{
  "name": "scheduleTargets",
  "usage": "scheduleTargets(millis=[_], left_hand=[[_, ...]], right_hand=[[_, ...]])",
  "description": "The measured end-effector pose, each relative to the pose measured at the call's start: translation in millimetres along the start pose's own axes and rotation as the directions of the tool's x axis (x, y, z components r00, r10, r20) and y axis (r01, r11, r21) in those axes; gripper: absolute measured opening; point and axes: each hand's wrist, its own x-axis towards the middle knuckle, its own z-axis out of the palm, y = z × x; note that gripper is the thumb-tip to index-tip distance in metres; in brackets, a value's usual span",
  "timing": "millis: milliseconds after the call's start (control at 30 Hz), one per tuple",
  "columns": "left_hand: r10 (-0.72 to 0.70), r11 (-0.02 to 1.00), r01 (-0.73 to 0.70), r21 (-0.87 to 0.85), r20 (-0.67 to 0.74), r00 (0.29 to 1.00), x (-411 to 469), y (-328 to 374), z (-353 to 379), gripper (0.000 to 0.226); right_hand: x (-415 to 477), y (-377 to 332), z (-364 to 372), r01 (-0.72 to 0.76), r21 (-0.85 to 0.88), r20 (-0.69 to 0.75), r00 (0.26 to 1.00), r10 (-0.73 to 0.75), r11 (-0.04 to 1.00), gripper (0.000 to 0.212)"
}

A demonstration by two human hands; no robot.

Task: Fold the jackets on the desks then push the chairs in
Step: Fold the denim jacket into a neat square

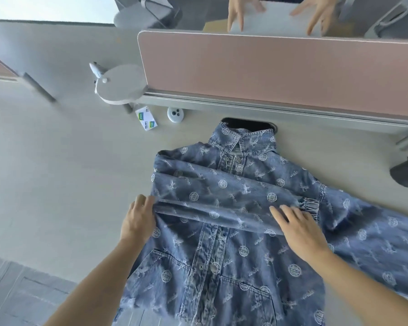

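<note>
Across the jacket (222, 267), the folded sleeve (222, 191) is pinned by the flat right hand (302, 229) and gripped by the left hand (138, 220); the other sleeve (375, 231) is spread rightward.

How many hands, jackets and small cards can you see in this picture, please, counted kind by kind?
Hands: 4 (left hand, right hand, far hands)
Jacket: 1
Cards: 2
Total: 7

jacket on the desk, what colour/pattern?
Blue denim jacket with a repeated white print of round logos and small motifs; head view.
</note>
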Motion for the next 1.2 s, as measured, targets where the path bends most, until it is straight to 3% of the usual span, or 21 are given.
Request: scheduleTargets(millis=[167,267,333,367,433,533,600,700,867,1000,1200], left_hand=[[-0.038,0.999,0.039,0.000,-0.172,0.984,29.9,-4.3,-32.8,0.025],[-0.080,0.996,0.084,0.029,-0.117,0.990,37.3,-9.6,-30.3,0.017],[-0.078,0.994,0.080,0.070,-0.033,0.996,28.3,-14.8,-18.7,0.019],[-0.055,0.994,0.057,0.091,-0.025,0.998,21.9,-18.4,-13.2,0.022],[0.022,0.989,-0.015,0.145,-0.051,0.998,16.7,-26.8,-7.4,0.026],[0.227,0.951,-0.211,0.226,-0.043,0.973,20.3,-33.1,-2.5,0.048],[0.347,0.913,-0.336,0.234,-0.008,0.938,24.8,-32.9,0.1,0.058],[0.384,0.907,-0.376,0.192,-0.005,0.924,34.7,-38.2,4.1,0.054],[0.448,0.894,-0.447,0.033,-0.096,0.889,44.0,-56.0,2.6,0.038],[0.476,0.868,-0.486,-0.096,-0.111,0.872,44.2,-75.8,2.2,0.036],[0.543,0.811,-0.556,-0.184,-0.118,0.831,42.4,-97.1,4.0,0.030]], right_hand=[[-22.0,-6.3,-2.1,0.060,0.026,-0.113,0.992,-0.057,0.998,0.076],[-26.0,-29.1,-8.3,0.125,0.010,0.135,0.983,-0.125,0.992,0.083],[-19.3,-44.7,-23.2,0.061,0.059,0.367,0.927,-0.079,0.996,0.078],[-8.0,-50.6,-34.0,0.026,0.098,0.364,0.929,-0.060,0.995,0.078],[26.0,-64.2,-58.1,0.025,0.186,0.178,0.982,-0.059,0.982,0.077],[95.4,-83.5,-78.8,0.071,0.346,0.028,0.996,-0.086,0.936,0.050],[149.8,-105.2,-90.1,0.086,0.388,0.028,0.994,-0.105,0.918,0.043],[224.0,-151.7,-108.1,0.086,0.392,0.052,0.992,-0.116,0.916,0.046],[308.8,-224.0,-127.5,-0.079,0.503,0.170,0.985,-0.009,0.861,0.061],[344.3,-234.6,-131.7,-0.102,0.533,0.225,0.974,-0.025,0.840,0.047],[367.3,-231.4,-128.3,-0.141,0.588,0.210,0.978,0.018,0.797,0.051]])
